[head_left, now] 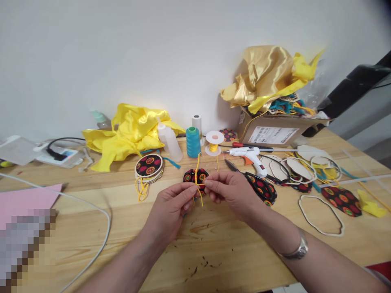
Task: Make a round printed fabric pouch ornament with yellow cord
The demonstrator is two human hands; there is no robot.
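Note:
Between my two hands runs a thin yellow cord, crossed or looped at the fingertips; whether it is knotted I cannot tell. My left hand pinches it between thumb and index finger. My right hand pinches the cord a little to the right, its other fingers curled. Just behind the fingertips lies a dark patterned fabric piece with red and orange round motifs, partly hidden by the hands. A teal thread cone and a white spool with yellow cord stand beyond it.
A white glue gun and black-handled scissors lie right of my hands. Wooden frames and fabric pieces spread farther right. A cardboard box stands behind. Yellow satin, a plastic bottle and a white cable are left.

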